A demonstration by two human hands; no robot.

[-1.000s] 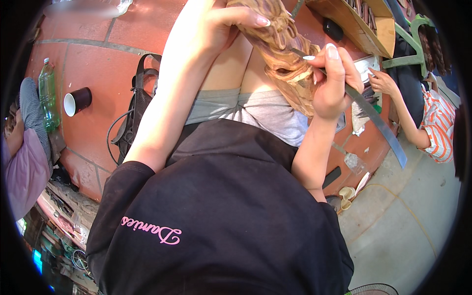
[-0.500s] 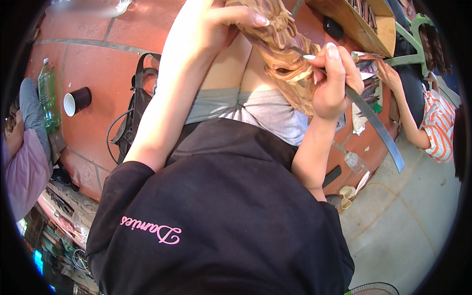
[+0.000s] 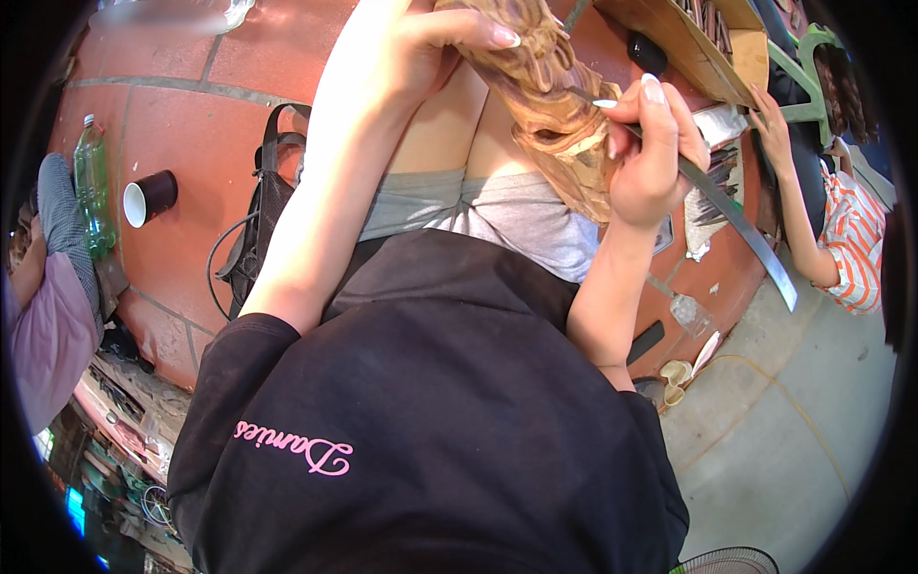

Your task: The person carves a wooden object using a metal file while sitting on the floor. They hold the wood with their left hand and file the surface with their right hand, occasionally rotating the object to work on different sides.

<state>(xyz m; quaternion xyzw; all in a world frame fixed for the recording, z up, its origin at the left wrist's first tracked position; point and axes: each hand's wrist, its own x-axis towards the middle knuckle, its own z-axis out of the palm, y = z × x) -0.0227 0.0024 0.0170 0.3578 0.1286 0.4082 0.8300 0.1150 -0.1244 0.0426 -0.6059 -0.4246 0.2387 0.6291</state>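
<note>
A brown wood carving [image 3: 559,129] with rippled, cut grooves lies slanted over my bare thighs. Around its upper end my left hand [image 3: 435,48] is closed, the thumb lying along the top. My right hand [image 3: 660,153] pinches a long, flat, curved metal carving tool [image 3: 741,230]. That tool's narrow end touches or nearly touches the carving's surface near the middle. Its broad grey end sticks out past my hand to the lower right. My right fingers rest close to the carving's right side.
On the left tiles are a green plastic bottle [image 3: 93,187], a dark cup [image 3: 151,198] on its side and a black bag [image 3: 277,182]. A cardboard box [image 3: 703,48] stands at the upper right. Seated people flank me; one's hand [image 3: 770,129] reaches to that box. Several thin tools [image 3: 722,191] lie nearby.
The carving tool's broad end has swung slightly up and right as my right hand shifted a little. The neighbour's hand at right has moved up to the cardboard box.
</note>
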